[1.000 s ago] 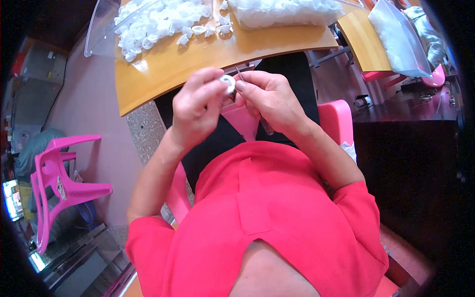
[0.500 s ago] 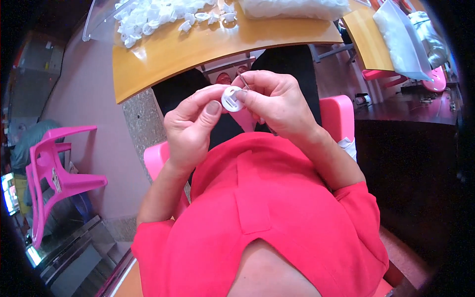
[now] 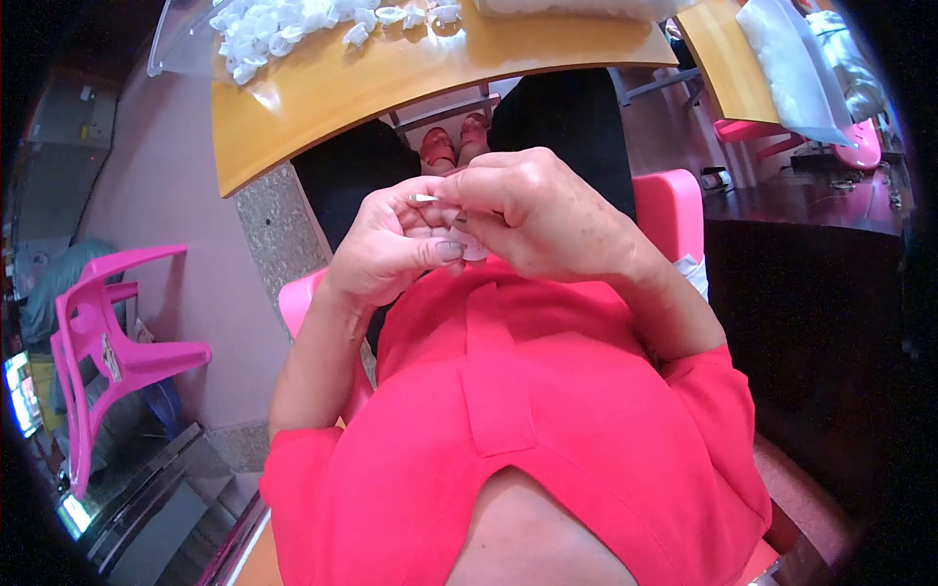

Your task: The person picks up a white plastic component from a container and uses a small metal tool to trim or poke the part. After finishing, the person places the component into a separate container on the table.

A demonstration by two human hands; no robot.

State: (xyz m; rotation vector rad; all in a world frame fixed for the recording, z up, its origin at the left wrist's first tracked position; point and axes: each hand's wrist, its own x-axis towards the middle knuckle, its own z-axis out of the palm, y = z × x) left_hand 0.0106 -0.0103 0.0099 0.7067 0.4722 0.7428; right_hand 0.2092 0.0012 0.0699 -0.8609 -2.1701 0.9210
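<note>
In front of my lap both hands meet over a small white round plastic piece (image 3: 476, 252), mostly covered by fingers. My left hand (image 3: 391, 234) is closed on it, the thumb pressed along its near side. My right hand (image 3: 532, 210) pinches from the other side, knuckles up, its fingertips against the piece. A small pale sliver (image 3: 423, 198) shows at the left index finger; I cannot tell whether it is a tool tip or part of the plastic. The thin metal tool seen earlier in the right hand is hidden.
Beyond my knees stands a wooden table (image 3: 322, 127) with a heap of white plastic pieces (image 3: 283, 29) beside a clear tray wall (image 3: 181, 44). A filled clear bag (image 3: 791, 78) lies on another table at right. A pink chair (image 3: 117, 342) is at left; a dark cabinet (image 3: 801, 230) stands right.
Both hands have come closer together and slightly lower. The round piece has turned and moved toward me, from face-up view to mostly hidden. The metal tool no longer shows clearly.
</note>
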